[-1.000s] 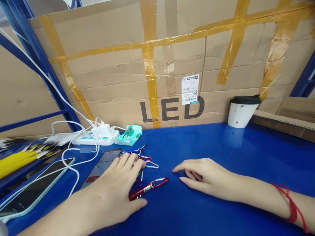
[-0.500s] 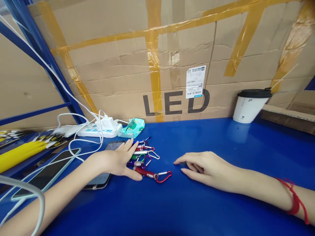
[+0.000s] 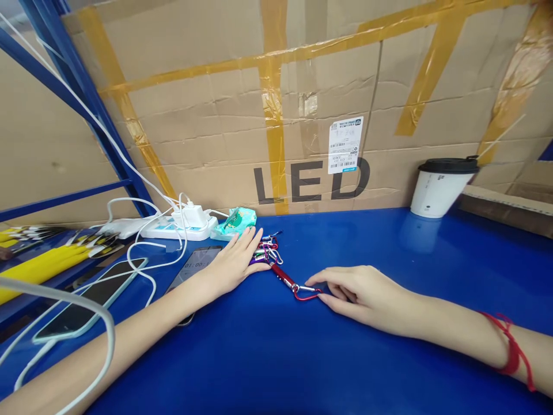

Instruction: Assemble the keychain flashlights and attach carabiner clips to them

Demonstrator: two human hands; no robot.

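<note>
My left hand [image 3: 235, 262] lies flat with fingers stretched out over a small pile of coloured keychain flashlights [image 3: 268, 249] on the blue table [image 3: 389, 346]. One red flashlight [image 3: 283, 278] with a red carabiner [image 3: 307, 294] sticks out toward the right. My right hand [image 3: 358, 291] rests on the table with fingers loosely curled, its fingertips touching that carabiner. A red string is tied round my right wrist [image 3: 514, 351].
A phone showing a timer [image 3: 194, 270] lies under my left forearm, a second phone [image 3: 86, 302] on a white cable farther left. Behind stand a power strip [image 3: 177, 229], a green tissue pack [image 3: 235, 222], a white paper cup [image 3: 440, 185] and a taped cardboard wall marked LED [image 3: 311, 178].
My left hand slid the flashlight pile away from me toward the tissue pack. The red flashlight swung round and its carabiner now reaches my right fingertips. My right hand stayed put.
</note>
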